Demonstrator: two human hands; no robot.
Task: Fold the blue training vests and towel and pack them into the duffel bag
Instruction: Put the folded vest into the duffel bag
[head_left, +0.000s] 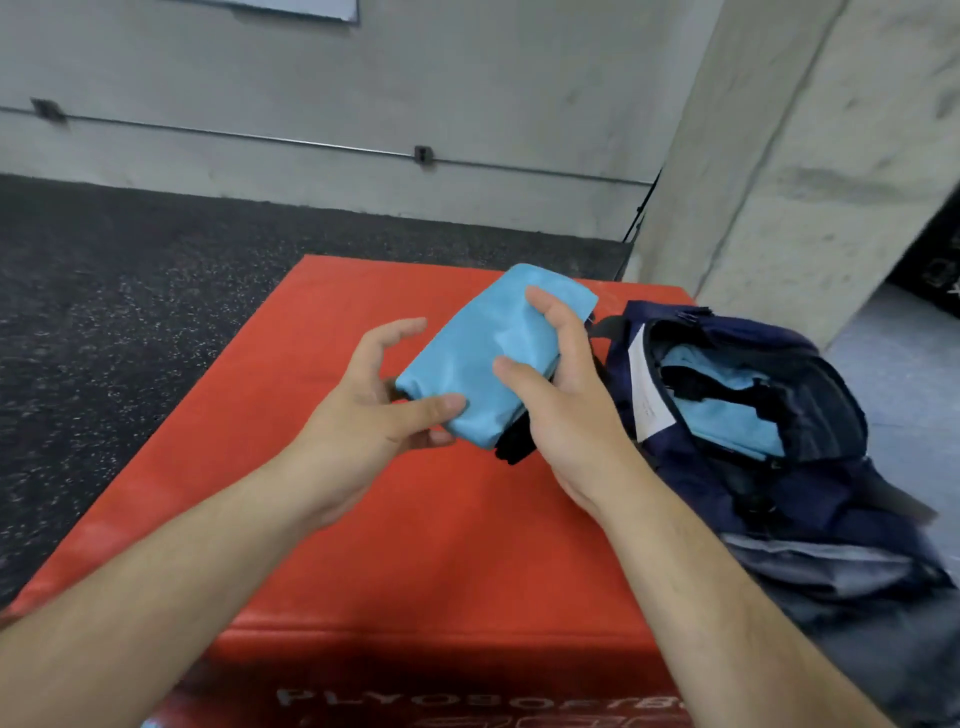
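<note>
A folded light-blue bundle with black trim (483, 358) hangs above the red plyo box (415, 519). My right hand (561, 395) grips its right side, thumb on top and fingers curled over the far edge. At the bundle's near-left corner my left hand (379, 405) pinches it between thumb and fingers, the other fingers spread. The navy duffel bag (810, 499) lies open on the box's right side, with light-blue fabric (727, 415) inside.
A concrete pillar (779, 156) rises just behind the bag at the right. Dark speckled rubber floor (130, 312) lies left of the box, and a grey wall with a conduit pipe stands behind it.
</note>
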